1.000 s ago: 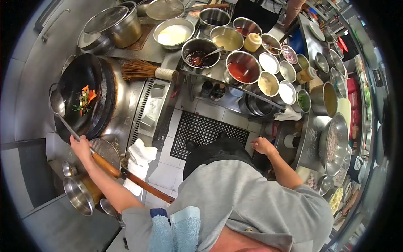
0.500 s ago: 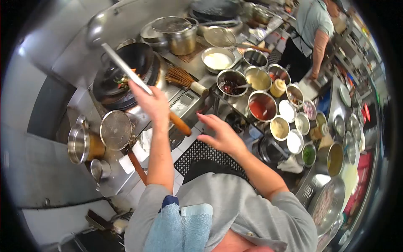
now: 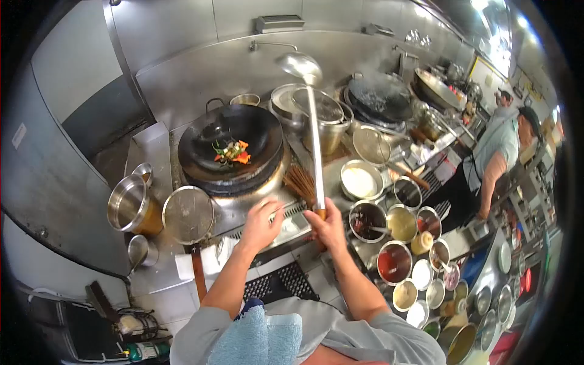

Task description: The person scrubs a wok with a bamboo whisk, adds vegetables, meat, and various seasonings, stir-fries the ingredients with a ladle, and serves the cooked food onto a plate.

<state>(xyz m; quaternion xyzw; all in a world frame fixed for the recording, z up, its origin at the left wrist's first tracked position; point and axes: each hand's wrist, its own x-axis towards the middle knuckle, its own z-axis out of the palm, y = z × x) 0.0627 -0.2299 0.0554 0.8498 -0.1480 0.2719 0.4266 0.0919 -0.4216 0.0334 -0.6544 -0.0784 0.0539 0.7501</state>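
A long-handled ladle [image 3: 316, 146] stands nearly upright in the middle, its bowl raised toward the back wall. Around the wooden lower end of its handle, my right hand [image 3: 329, 226] is closed. To the left, my left hand [image 3: 261, 226] holds nothing, with its fingers partly bent and apart, over the front edge of the stove. Beyond it, a black wok [image 3: 198, 137] sits on the burner with some chopped vegetables [image 3: 233, 152], orange and green, at its bottom. A bamboo wok brush [image 3: 299, 182] lies just behind the ladle handle.
A round strainer [image 3: 188, 214] and a metal pot [image 3: 128, 207] are left of my hands. Several bowls of sauces and seasonings, including a red sauce [image 3: 393, 263], crowd the right side. A steaming wok [image 3: 380, 94] stands farther back. A co-worker [image 3: 496, 155] stands at right.
The ladle has passed from my left hand to my right hand and now points more upright. My left hand has let go. The view has tilted up toward the back wall.
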